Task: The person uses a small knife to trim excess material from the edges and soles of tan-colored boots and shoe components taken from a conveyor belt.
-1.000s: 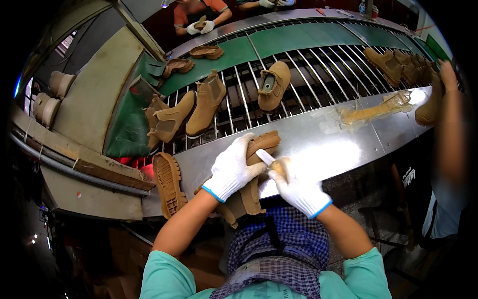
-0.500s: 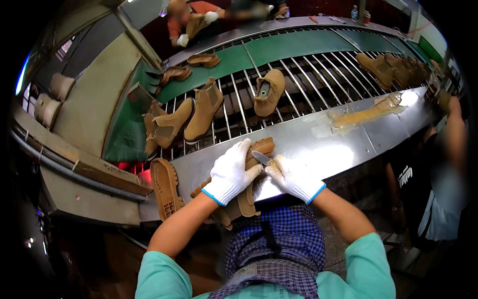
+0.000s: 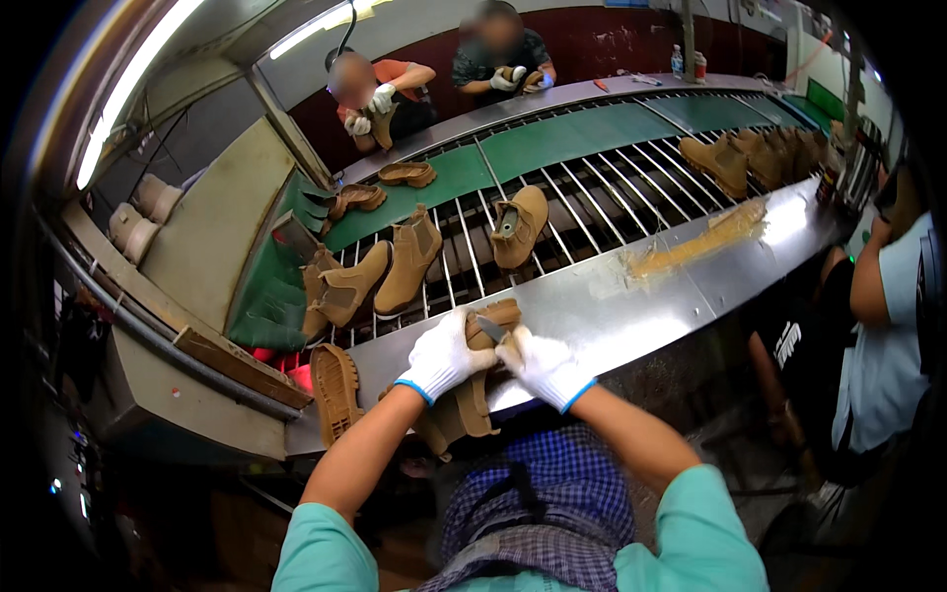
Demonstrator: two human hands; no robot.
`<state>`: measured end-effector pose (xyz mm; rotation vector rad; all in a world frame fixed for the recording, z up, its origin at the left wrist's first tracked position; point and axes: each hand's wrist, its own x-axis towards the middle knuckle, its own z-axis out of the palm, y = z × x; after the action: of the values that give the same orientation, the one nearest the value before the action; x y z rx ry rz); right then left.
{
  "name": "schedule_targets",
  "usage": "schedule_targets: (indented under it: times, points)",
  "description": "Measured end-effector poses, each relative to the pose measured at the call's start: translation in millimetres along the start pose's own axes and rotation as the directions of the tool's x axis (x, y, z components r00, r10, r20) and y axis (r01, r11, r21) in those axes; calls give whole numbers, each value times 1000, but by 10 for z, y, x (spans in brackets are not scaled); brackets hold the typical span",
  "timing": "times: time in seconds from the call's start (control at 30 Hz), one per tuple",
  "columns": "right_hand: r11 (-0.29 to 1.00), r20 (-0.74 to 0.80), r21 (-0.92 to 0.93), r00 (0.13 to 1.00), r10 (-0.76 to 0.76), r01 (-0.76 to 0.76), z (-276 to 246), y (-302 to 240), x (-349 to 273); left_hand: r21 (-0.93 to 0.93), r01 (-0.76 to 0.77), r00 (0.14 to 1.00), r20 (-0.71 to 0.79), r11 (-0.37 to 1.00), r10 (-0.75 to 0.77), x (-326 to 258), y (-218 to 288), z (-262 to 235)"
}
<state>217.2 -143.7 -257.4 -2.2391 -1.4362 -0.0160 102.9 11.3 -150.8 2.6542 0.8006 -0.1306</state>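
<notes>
My left hand [image 3: 440, 353], in a white knit glove with a blue cuff, is closed round a tan boot [image 3: 456, 416]. The boot's toe end points away from me, and its shaft hangs over the near metal edge. In my right hand [image 3: 545, 367], gloved the same way, is a short-bladed knife [image 3: 489, 328]. Its grey blade lies against or just over the boot near the sole; I cannot tell whether it touches. My fingers hide the knife's handle. Left of my left wrist, a loose tan sole [image 3: 336, 393] leans at the table's edge.
Beyond the metal ledge [image 3: 582, 306] runs a rack of metal rollers [image 3: 592, 202] with several tan boots [image 3: 407, 259] on it. Loose soles [image 3: 406, 174] lie on the green belt [image 3: 582, 128]. Two people work across the line; another person [image 3: 883, 316] stands at my right.
The view has tilted up and shifted, showing more of the people across the line. Both hands keep hold of the boot and knife; the blade now points more steeply up toward the sole.
</notes>
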Motion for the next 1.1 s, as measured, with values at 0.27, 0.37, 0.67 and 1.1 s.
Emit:
schedule_targets:
  times: [0.27, 0.37, 0.67, 1.1]
  points:
    - [967, -120, 127, 965, 234, -219, -87, 358, 1, -135, -12, 991, -133, 991, -6, -55, -365, -109]
    - [951, -265, -120, 933, 245, -285, -98, 523, -187, -484, -176, 959, -281, 857, 39, -221, -540, -255]
    - [-443, 379, 839, 923, 60, -316, 433, -410, -584, -917, -112, 986, -149, -382, 69, -712, -507, 399]
    - [-489, 676, 701, 702, 224, -519, 549, -772, -1059, -997, -80, 984, -79, 1, -159, -991, -701, 1014]
